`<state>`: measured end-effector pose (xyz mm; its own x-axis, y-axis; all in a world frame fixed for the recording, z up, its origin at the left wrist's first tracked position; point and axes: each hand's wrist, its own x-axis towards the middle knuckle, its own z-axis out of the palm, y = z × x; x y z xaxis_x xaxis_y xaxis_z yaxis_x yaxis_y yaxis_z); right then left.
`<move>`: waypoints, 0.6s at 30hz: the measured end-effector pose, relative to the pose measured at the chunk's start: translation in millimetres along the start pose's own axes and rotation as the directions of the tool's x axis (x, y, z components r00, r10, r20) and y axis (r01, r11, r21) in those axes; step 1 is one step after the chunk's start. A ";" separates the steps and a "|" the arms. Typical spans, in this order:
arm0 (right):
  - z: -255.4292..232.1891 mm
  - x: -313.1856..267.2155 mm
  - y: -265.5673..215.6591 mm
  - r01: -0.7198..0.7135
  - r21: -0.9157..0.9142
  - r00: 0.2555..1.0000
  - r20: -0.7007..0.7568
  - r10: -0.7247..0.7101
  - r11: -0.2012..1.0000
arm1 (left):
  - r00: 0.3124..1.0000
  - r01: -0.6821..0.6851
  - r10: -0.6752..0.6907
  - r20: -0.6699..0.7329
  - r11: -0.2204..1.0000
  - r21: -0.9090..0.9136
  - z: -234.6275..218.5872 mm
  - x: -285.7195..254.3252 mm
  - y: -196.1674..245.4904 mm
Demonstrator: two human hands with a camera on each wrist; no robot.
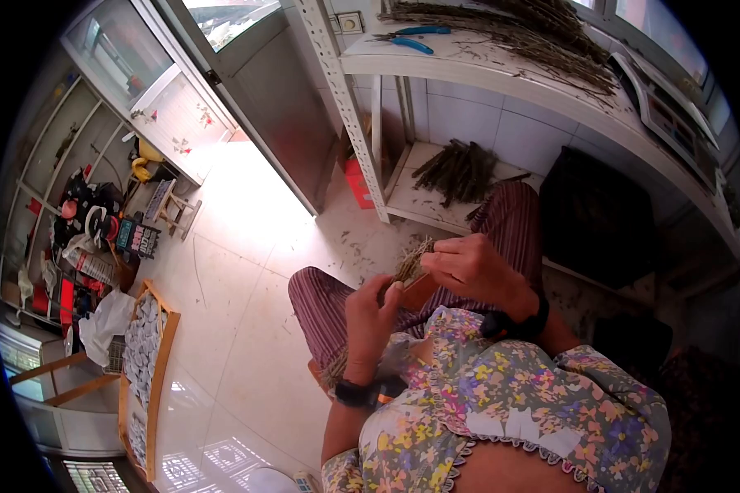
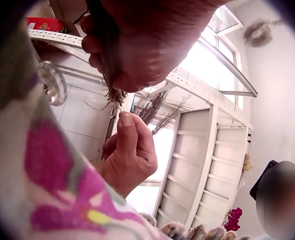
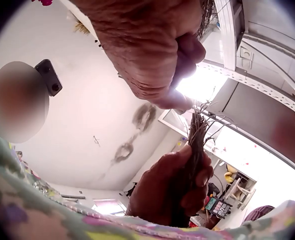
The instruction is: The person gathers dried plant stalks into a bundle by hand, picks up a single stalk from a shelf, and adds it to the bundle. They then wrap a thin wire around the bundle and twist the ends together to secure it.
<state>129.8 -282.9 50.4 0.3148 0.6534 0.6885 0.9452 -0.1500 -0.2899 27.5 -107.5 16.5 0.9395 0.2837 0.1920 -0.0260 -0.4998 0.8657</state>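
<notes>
A small bundle of thin brown stems [image 1: 409, 261] with wispy, root-like ends is held above the lap. My left hand [image 1: 370, 316] grips its lower part, fingers wrapped round the stems [image 3: 197, 142] in the right wrist view. At the wispy end, my right hand [image 1: 477, 267] has thumb and forefinger together. The left wrist view shows this right hand [image 2: 130, 150] pinching pale strands [image 2: 118, 102] below the left hand [image 2: 152, 45]. The right hand's other fingertips are partly hidden.
On the upper shelf [image 1: 501, 66] lie blue-handled pliers [image 1: 415, 43] and long twigs [image 1: 543, 41]. A pile of short dark stems [image 1: 456, 171] rests on the lower shelf beside a black container [image 1: 600, 218]. Debris lies on the floor; a wood-framed tray [image 1: 173, 329] is at left.
</notes>
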 end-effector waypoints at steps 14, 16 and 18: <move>3.6 0.4 -3.1 -0.181 0.181 0.977 -0.079 0.198 0.967 | 0.982 -0.152 0.169 -0.088 0.974 0.169 1.9 1.0 1.0; 7.2 -1.4 -5.4 -0.181 0.211 0.981 -0.030 0.192 0.961 | 0.986 -0.127 0.141 -0.088 0.981 0.148 1.6 1.3 1.4; 9.5 -2.2 -6.6 -0.188 0.229 0.981 -0.003 0.193 0.955 | 0.989 -0.107 0.120 -0.083 0.984 0.142 2.0 1.2 1.5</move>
<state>122.0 -276.3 44.6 0.4920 0.6095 0.6217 0.8241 -0.0957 -0.5584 29.3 -109.5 17.1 0.8982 0.2883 0.3320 -0.0779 -0.6388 0.7655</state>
